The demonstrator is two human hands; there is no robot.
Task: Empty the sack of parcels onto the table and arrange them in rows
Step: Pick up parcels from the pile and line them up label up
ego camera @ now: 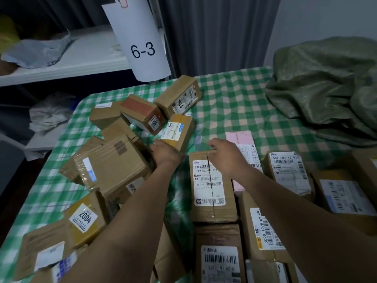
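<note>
rows under way (sack [326, 84] slumped upper right): right hand [223, 155] curls its fingers over the centre box [212, 186] end, left hand [166, 153] grip unclear; next, square it.

Green-checked table [234, 103] bears cardboard parcels [114, 170] and a crumpled sack [330, 82].

We're in a parcel pick-up depot here: labelled cardboard parcels [212, 186] cover the checked table [234, 103], a "6-3" sign [140, 41] hangs by the shelf [61, 72], and a green sack [326, 84] slumps alongside.
</note>
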